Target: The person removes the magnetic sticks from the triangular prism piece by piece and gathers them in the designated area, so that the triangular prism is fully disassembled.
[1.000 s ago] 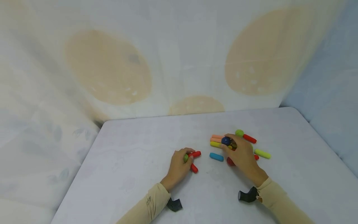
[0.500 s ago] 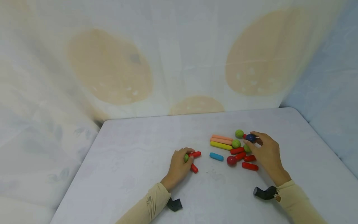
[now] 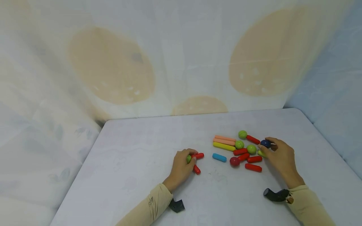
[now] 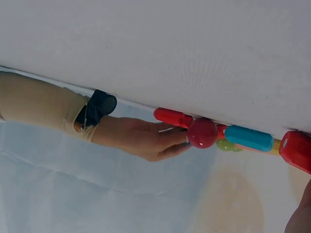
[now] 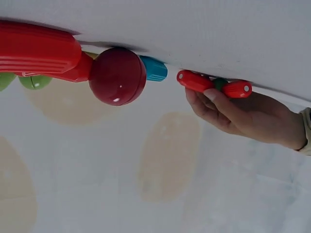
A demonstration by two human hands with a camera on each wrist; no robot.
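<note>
1. The left hand [image 3: 181, 168] is resting on the counter [image 3: 135, 169], and its curled fingers are gripping a small green ball [image 3: 188, 159] with two red sticks [image 3: 197, 156] attached to it (one stick is pointing to the right, the other toward the person).
2. The right hand [image 3: 281, 158] is pinching a dark blue ball [image 3: 265, 143] between thumb and fingertips, just at the right edge of the pile of pieces.
3. A yellow-green stick [image 3: 261, 153] is lying partly under this hand.
4. The pile is lying between the two hands: a yellow stick [image 3: 224, 146], two orange sticks [image 3: 224, 140], green balls [image 3: 242, 134], red sticks [image 3: 253, 167] and a dark red ball [image 3: 234, 161].
5. A blue stick [image 3: 219, 157] is lying alone, just left of the pile.
</note>
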